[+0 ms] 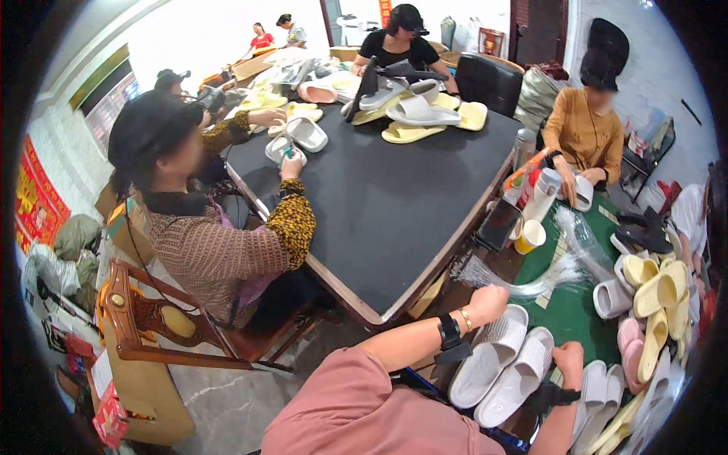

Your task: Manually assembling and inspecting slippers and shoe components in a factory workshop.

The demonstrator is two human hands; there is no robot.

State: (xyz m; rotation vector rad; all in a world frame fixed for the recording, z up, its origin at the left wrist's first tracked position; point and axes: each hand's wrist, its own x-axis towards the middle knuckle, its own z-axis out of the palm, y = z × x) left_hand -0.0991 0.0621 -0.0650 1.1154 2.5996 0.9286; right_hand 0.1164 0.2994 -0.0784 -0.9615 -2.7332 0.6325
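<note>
Apparently, the step in hand is tying or tagging a pair of pale grey slippers [522,373], which lie side by side between and below the hands. Those hands are apart: the left hand [487,305] is curled at the far end of one slipper, the right hand [567,356] bent beside the other; whether either pinches anything, I cannot tell. Clear strands [560,274] lie on the green surface [585,307] just beyond them. The next move probably calls for both hands meeting over the slippers, keeping them aligned.
</note>
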